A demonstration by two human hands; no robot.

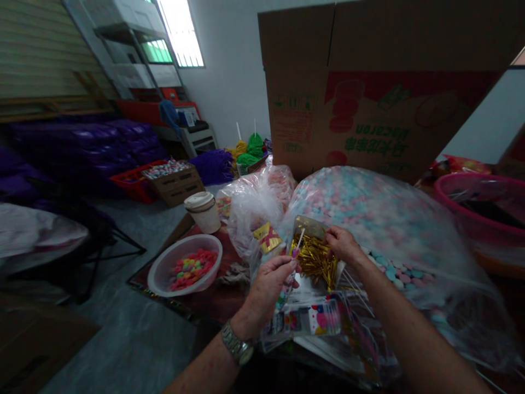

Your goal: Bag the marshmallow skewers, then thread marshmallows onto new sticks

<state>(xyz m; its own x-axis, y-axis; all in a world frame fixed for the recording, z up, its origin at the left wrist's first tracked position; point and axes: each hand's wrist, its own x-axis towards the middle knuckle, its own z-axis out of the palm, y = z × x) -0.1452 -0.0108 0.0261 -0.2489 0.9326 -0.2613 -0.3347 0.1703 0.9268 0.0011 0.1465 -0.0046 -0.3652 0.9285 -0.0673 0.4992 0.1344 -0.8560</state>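
Left grip [270, 282] pinching a white stick [301, 239], right grip [344, 244] beside shiny gold strips [312, 256], translucent bowl [155, 273] of red and yellow candies [192, 271] on the counter [225, 253], clear bag [365, 191] of pastel pieces [404, 275] before a large cardboard box [301, 49].

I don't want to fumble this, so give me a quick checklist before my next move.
1. Left hand pinching near the base of the white stick: ok.
2. White stick pointing upward: ok.
3. Right hand at the gold strips: ok.
4. Single strip picked out by the right fingers: cannot tell.
5. Candy bowl upright: ok.
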